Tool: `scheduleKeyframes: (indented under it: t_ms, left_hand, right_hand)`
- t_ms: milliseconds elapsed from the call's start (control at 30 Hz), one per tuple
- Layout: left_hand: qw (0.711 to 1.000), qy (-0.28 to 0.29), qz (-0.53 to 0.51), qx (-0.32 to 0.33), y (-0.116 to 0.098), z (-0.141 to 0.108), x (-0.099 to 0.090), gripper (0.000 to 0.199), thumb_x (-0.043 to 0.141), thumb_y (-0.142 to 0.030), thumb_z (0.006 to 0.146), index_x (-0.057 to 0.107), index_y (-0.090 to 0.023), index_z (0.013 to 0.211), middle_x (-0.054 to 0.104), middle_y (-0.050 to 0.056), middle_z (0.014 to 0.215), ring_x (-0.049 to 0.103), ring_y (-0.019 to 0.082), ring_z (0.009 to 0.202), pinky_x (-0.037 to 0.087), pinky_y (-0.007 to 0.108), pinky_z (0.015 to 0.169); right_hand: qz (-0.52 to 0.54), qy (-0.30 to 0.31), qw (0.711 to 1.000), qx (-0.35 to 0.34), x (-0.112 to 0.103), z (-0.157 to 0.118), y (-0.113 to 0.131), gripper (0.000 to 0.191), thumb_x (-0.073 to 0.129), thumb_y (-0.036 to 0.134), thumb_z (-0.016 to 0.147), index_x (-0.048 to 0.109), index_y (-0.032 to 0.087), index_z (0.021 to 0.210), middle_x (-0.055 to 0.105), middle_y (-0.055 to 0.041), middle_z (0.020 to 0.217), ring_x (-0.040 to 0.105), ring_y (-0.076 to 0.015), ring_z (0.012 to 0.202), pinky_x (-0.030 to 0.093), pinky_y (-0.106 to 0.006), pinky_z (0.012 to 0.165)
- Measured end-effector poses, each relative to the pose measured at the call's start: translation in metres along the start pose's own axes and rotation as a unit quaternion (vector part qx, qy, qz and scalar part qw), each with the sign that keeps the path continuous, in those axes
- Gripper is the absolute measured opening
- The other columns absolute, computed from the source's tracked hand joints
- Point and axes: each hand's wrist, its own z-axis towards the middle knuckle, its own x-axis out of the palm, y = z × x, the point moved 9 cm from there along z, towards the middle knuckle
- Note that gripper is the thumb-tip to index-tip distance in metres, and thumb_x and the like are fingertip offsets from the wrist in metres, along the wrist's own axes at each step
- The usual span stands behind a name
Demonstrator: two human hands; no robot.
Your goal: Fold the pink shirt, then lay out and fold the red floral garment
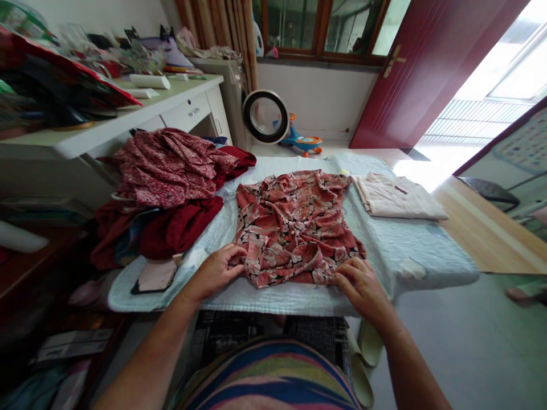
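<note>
A red floral shirt (294,222) with black and pale patterning lies spread and wrinkled on a light blue quilted cloth (273,300). At the shirt's near left corner, my left hand (220,267) pinches the fabric edge between thumb and fingers. My right hand (361,285) grips the near right corner the same way, its fingertips on the hem. To the right rests a folded cream garment (397,196). On the left, a crumpled red-and-white patterned garment (166,168) tops a heap with a dark red garment (179,228).
A white desk (192,99) crowded with objects stands at the left. Near the front left corner of the cloth lies a pink pad with a dark edge (156,276). Beyond the table are a washing machine (260,117) and a blue-orange ride-on toy (301,139). A red door (405,74) stands ajar.
</note>
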Motion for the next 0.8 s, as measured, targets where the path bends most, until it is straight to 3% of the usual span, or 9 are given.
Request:
scheduleKeyframes:
  t_ms: [100, 267, 367, 533, 667, 800]
  left_hand:
    - [1.0, 0.01, 0.009, 0.015, -0.001, -0.004, 0.0, 0.024, 0.065, -0.033, 0.078, 0.068, -0.022, 0.099, 0.065, 0.003, 0.099, 0.063, 0.018, 0.091, 0.049, 0.027, 0.082]
    - [0.999, -0.014, 0.033, 0.015, 0.004, -0.006, 0.0, 0.018, 0.059, -0.032, 0.085, 0.069, -0.021, 0.095, 0.064, 0.004, 0.094, 0.062, 0.018, 0.09, 0.047, 0.028, 0.083]
    - [0.998, -0.038, 0.04, 0.014, 0.005, -0.006, 0.002, 0.025, 0.049, -0.036, 0.092, 0.069, -0.021, 0.089, 0.064, 0.004, 0.09, 0.061, 0.018, 0.089, 0.047, 0.028, 0.081]
    - [0.995, -0.077, 0.059, 0.017, 0.009, -0.008, 0.007, 0.034, 0.042, -0.043, 0.096, 0.067, -0.021, 0.086, 0.062, 0.004, 0.087, 0.061, 0.019, 0.086, 0.046, 0.028, 0.076]
    - [0.991, -0.104, 0.076, 0.025, 0.011, -0.011, 0.009, 0.03, 0.046, -0.043, 0.095, 0.066, -0.022, 0.094, 0.064, 0.003, 0.089, 0.062, 0.019, 0.087, 0.046, 0.029, 0.076]
    - [0.988, -0.128, 0.077, 0.028, 0.01, -0.013, 0.007, 0.02, 0.052, -0.037, 0.092, 0.064, -0.022, 0.098, 0.067, 0.003, 0.096, 0.064, 0.02, 0.09, 0.046, 0.029, 0.079]
  right_hand:
    - [-0.031, -0.034, 0.999, -0.007, 0.002, 0.004, 0.004, 0.021, 0.056, 0.032, 0.091, 0.07, 0.023, 0.078, 0.061, -0.005, 0.084, 0.054, -0.0219, 0.086, 0.042, -0.039, 0.083]
    - [-0.093, -0.006, 0.996, -0.011, 0.021, 0.005, 0.006, 0.006, 0.07, 0.031, 0.08, 0.072, 0.026, 0.082, 0.062, -0.0055, 0.094, 0.052, -0.0254, 0.094, 0.04, -0.042, 0.087]
    - [-0.103, 0.003, 0.995, -0.014, 0.028, 0.003, 0.005, 0.005, 0.07, 0.027, 0.079, 0.071, 0.025, 0.083, 0.063, -0.0058, 0.094, 0.052, -0.0254, 0.094, 0.039, -0.041, 0.085]
    - [-0.056, -0.042, 0.997, -0.014, 0.022, 0.001, 0.005, 0.008, 0.063, 0.019, 0.083, 0.068, 0.022, 0.077, 0.063, -0.0052, 0.089, 0.052, -0.0224, 0.092, 0.039, -0.039, 0.086]
    - [0.004, -0.072, 0.997, -0.026, 0.008, 0.001, 0.012, 0.009, 0.059, 0.016, 0.081, 0.062, 0.021, 0.074, 0.063, -0.0051, 0.09, 0.052, -0.0225, 0.094, 0.039, -0.038, 0.088]
    - [0.073, -0.062, 0.995, -0.017, 0.005, 0.0, 0.017, 0.009, 0.052, 0.016, 0.083, 0.054, 0.021, 0.076, 0.06, -0.0018, 0.077, 0.055, -0.017, 0.076, 0.042, -0.029, 0.073]
